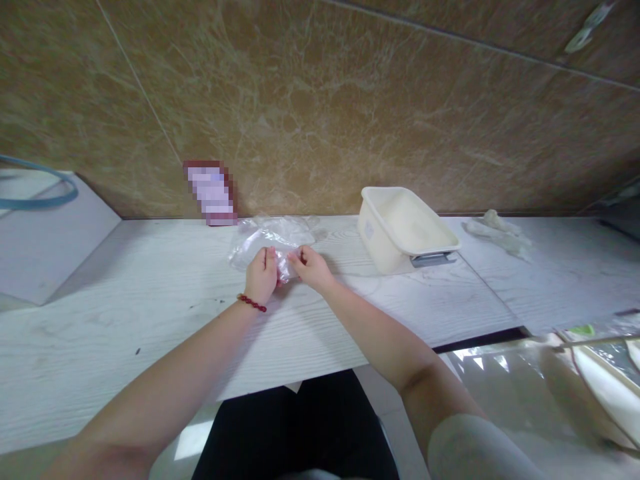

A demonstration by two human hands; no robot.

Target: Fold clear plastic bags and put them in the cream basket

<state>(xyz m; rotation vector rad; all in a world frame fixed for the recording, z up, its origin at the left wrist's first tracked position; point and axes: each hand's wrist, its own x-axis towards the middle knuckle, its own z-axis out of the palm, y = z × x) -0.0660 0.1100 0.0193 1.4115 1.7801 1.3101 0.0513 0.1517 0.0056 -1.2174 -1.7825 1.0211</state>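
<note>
A clear, crinkled plastic bag (273, 232) lies on the white wood-grain counter (165, 267), its near end raised between my hands. My left hand (262, 275), with a dark red bead bracelet (251, 303) at the wrist, pinches one side of that end. On the other side, the thumb and fingers of my right hand (311, 268) are closed on the same plastic. Whether anything is inside the bag I cannot tell.
To the right stands a cream plastic bin (383, 243) with a grey latch. Beyond it lies a crumpled whitish cloth or glove (500, 233). A blurred red-and-white card (213, 193) leans against the brown marbled wall (300, 100). A white box (55, 233) sits at far left.
</note>
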